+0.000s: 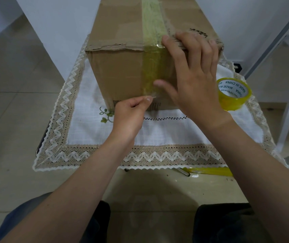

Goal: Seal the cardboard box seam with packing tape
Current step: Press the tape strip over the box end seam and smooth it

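- The box (122, 71) sits on a lace-edged cloth (175, 130) in front of me, and a strip of yellowish tape (153, 23) already runs along the top seam and down over the near face.
- I judge the sealing nearly done: what remains is fixing the loose lower end of the strip and smoothing it flat.
- My left hand (131, 113) is low at the box's near bottom edge, thumb and forefinger pinched together on the tape's end.
- My right hand (192, 71) lies spread open against the near face, fingertips hooked over the top edge, thumb pressing beside the strip.
- The tape roll (234, 93) rests on the cloth, to the right of the box.
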A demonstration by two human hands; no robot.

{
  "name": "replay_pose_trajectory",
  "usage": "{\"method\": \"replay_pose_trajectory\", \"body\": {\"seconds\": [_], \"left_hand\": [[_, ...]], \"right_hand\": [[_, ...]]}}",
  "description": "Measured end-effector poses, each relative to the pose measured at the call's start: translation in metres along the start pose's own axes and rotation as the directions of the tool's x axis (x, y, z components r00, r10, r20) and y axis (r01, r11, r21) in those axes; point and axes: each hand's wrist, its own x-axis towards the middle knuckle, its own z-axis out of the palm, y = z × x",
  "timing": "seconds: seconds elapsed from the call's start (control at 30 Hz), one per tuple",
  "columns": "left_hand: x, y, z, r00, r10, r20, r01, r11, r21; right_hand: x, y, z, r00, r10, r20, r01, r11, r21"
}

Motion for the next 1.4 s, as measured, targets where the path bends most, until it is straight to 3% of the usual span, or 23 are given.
{"method": "replay_pose_trajectory", "body": {"seconds": [0.1, 0.43, 0.67, 0.83, 1.4], "left_hand": [[0.002, 0.0, 0.0, 1.0, 0.012, -0.021, -0.011, 1.0, 0.012], [0.003, -0.002, 0.004, 0.996, 0.057, -0.075, -0.056, 0.998, 0.022], [0.006, -0.004, 0.004, 0.996, 0.045, -0.083, -0.043, 0.999, 0.024], [0.006, -0.005, 0.005, 0.995, 0.053, -0.083, -0.051, 0.998, 0.021], [0.003, -0.003, 0.006, 0.994, 0.057, -0.088, -0.055, 0.998, 0.02]], "right_hand": [[0.001, -0.003, -0.002, 0.999, 0.047, -0.016, -0.047, 0.998, 0.037], [-0.004, -0.003, -0.01, 0.986, 0.002, 0.167, 0.01, 0.998, -0.068], [0.015, -0.007, -0.017, 0.984, 0.174, -0.03, -0.169, 0.979, 0.114], [0.028, -0.006, -0.014, 0.961, 0.275, -0.039, -0.268, 0.955, 0.125], [0.005, -0.006, -0.02, 0.986, 0.14, 0.095, -0.139, 0.99, -0.013]]}}
